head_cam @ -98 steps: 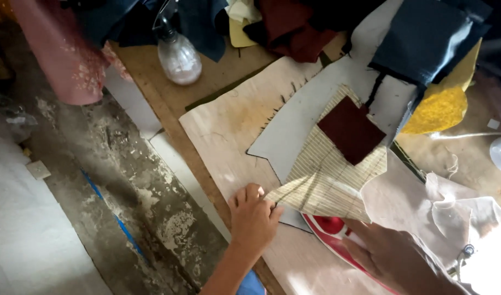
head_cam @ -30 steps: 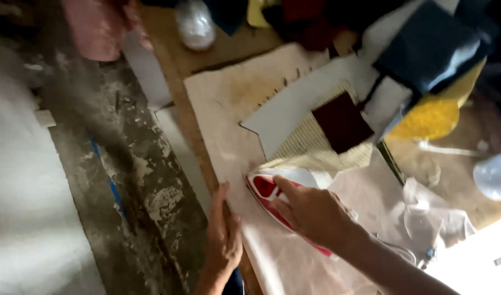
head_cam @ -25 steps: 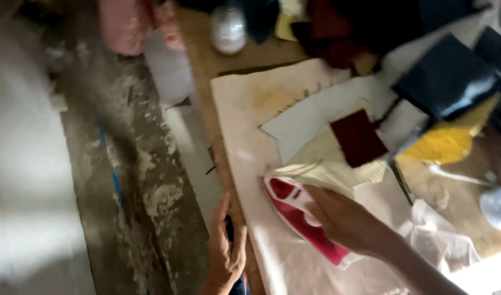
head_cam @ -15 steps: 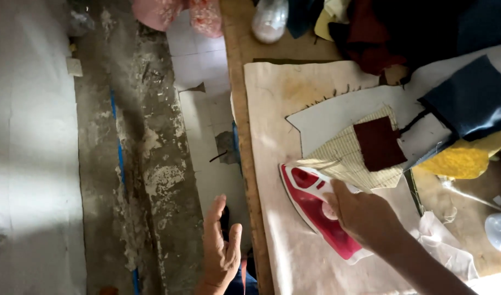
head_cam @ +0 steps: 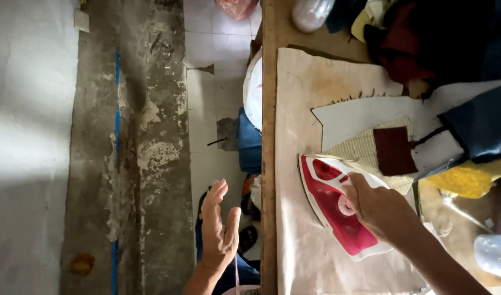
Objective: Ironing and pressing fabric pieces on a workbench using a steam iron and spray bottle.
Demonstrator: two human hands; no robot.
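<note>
1. The left hand (head_cam: 218, 232) hangs in the air off the left edge of the tabletop (head_cam: 269, 164), palm open, fingers (head_cam: 213, 199) spread and released, holding nothing; below it lies the tiled floor (head_cam: 206, 109).
2. The right hand (head_cam: 379, 210) lies on top of one red and white clothes iron (head_cam: 338, 210), fingers curled over its handle in a grasp. The iron is smooth moulded plastic, pointed at its far left tip, and sits flat on the tabletop cover near the near edge.
3. That cover is a pale beige cloth (head_cam: 310, 109), matte and stained brown toward its far side, spread over the wooden tabletop.
4. Just beyond the iron's tip lies a cream ribbed fabric piece (head_cam: 362, 153), and on it one dark maroon rectangular patch (head_cam: 393, 150).
5. Both rest on a white cut pattern piece (head_cam: 349, 114) with a notched far edge.
6. To the right, a dark navy fabric piece (head_cam: 480, 128) overlaps the white one, with a yellow textured cloth (head_cam: 466, 180) just nearer.
7. At the near right corner a translucent plastic bottle (head_cam: 493, 254) shows in part.
8. Farthest off, a second clear bottle (head_cam: 311, 13) lies beside a heap of dark fabrics (head_cam: 431, 38).
</note>
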